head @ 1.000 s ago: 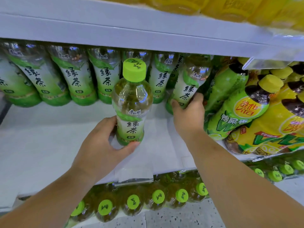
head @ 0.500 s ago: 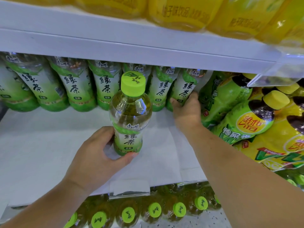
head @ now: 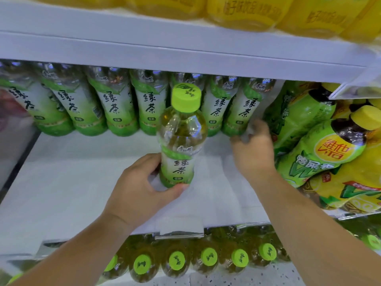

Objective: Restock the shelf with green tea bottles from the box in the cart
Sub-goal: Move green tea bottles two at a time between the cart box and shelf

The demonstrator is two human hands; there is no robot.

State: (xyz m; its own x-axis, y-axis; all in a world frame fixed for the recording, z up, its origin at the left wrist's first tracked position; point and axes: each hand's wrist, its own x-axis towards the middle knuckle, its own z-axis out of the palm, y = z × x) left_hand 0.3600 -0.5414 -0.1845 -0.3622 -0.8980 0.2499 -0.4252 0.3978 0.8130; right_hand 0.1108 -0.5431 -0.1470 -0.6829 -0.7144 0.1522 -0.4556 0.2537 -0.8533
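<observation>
1. Head view, centre: my left hand (head: 136, 195) grips the lower label of a green tea bottle (head: 181, 141), thumb in front and fingers curled behind. The bottle is upright over the white shelf (head: 61, 182), forward of the back row (head: 115, 106). I cannot tell whether its base is touching down.
2. Head view, right: my right hand (head: 253, 149) is at the foot of the rightmost bottle (head: 243, 108) in that row, just beside the leaning yellow-capped bottles (head: 321, 153). It is blurred, so I cannot tell whether the fingers grasp that bottle or only press it.
3. My judgement is to set the base flat first, then slide the bottle straight back, label outward, until it touches the row.
4. I would keep the grip low, since a push near the cap would tip it.
5. The right hand should brace the row's end so the leaning bottles cannot crowd in.
</observation>
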